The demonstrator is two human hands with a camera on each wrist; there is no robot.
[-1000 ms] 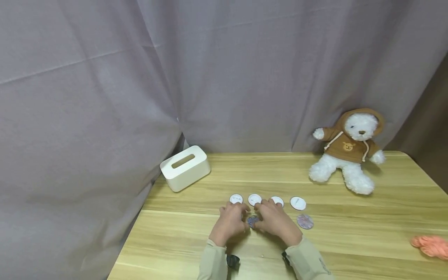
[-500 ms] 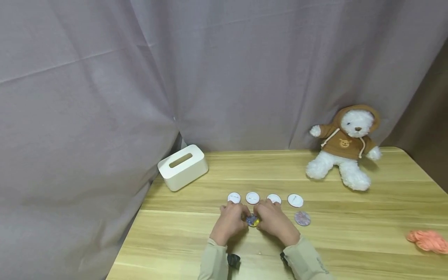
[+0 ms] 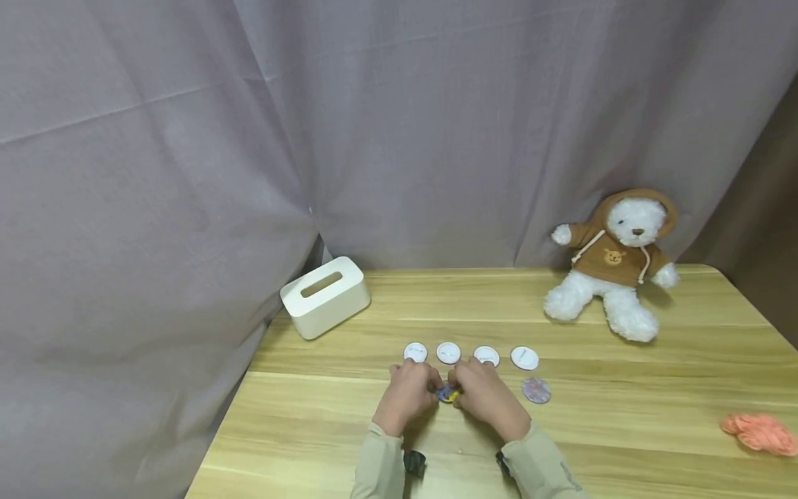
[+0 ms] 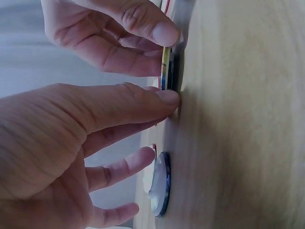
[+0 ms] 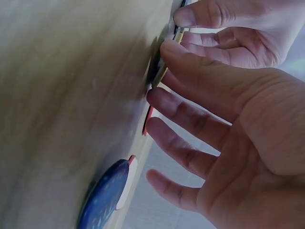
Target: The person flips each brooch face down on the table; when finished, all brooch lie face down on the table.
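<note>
Gray cloth is hanging behind the white bear, and one edge of the wooden table is slanting just to the right of it. My left hand and right hand are pinching opposite edges of a blue and yellow badge, in front of the bear and off to the left. I can't tell if it's touching the wood. Four white badges are lying in a row, nearer me than the bear. One patterned badge is resting in front of the bear, with plain wood showing between them.
</note>
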